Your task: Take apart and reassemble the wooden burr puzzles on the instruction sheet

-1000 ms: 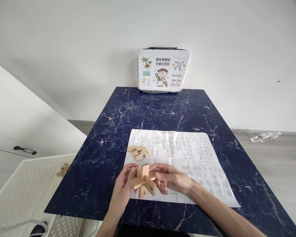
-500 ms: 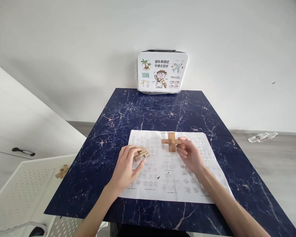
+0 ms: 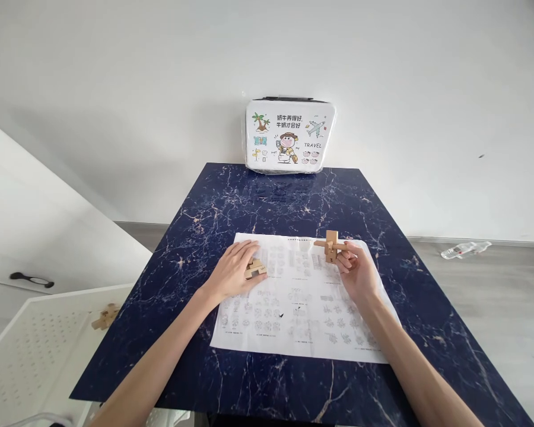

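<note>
My right hand (image 3: 358,270) pinches the bar end of a cross-shaped pair of interlocked wooden burr puzzle pieces (image 3: 331,248), held above the upper right of a printed sheet (image 3: 289,332). A small number is marked on the lower end of the upright piece. At the left of the sheet, my left hand (image 3: 231,270) is curled round notched wooden puzzle pieces (image 3: 256,270), with fingers over the top and thumb along the near side. Part of those pieces is hidden under the hand. The sheet carries rows of small puzzle diagrams.
The sheet lies on a dark blue marbled table (image 3: 267,207). A white case (image 3: 289,136) with cartoon prints stands at its far edge, by the wall. Lower left, more joined wooden pieces (image 3: 105,317) rest on a white perforated surface (image 3: 40,338). A clear plastic bottle (image 3: 465,249) lies on the floor.
My right hand has carried the wooden cross to the right and slightly up. My left hand has closed in over the notched pieces, covering more of them. The view has shifted slightly.
</note>
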### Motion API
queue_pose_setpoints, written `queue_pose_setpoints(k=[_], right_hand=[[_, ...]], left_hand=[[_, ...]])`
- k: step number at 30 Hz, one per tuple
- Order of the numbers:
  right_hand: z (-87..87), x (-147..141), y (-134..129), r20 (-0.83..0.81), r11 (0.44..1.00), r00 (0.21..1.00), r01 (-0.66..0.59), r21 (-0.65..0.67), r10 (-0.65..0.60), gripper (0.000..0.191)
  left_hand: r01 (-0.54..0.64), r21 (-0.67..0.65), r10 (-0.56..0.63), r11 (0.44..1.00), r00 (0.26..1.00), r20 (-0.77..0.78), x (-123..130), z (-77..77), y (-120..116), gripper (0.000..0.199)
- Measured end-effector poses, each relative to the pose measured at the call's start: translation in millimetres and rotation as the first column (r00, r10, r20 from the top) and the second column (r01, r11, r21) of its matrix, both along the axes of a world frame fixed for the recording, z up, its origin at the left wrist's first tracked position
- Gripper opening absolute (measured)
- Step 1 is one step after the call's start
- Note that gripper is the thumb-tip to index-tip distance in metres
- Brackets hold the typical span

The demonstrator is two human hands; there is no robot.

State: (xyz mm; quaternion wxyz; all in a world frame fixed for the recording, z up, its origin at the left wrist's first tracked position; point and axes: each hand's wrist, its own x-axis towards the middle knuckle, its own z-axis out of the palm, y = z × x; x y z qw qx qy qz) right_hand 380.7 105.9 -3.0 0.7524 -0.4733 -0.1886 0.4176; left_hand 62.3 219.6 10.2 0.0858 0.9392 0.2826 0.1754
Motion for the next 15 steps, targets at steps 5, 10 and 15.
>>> queue_pose_setpoints(k=[5,10,15], right_hand=[[-3.0,5,-2,0.094,0.982,0.978,0.188,0.002,-0.188,0.042],[-7.2,-1,-3,0.314,0.945,0.903,0.323,-0.047,-0.293,0.05],[-4.9,-7,-6,0.417,0.943,0.864,0.329,-0.045,-0.281,0.052]], left_hand=[[-0.041,0.015,0.04,0.999,0.999,0.007,-12,-5.2,2,0.066],[-0.052,-0.006,0.052,0.999,0.996,0.074,-20,-4.4,-1,0.066],[-0.052,-0.045,0.056,0.998,0.993,0.101,-25,-1.2,-1,0.067]])
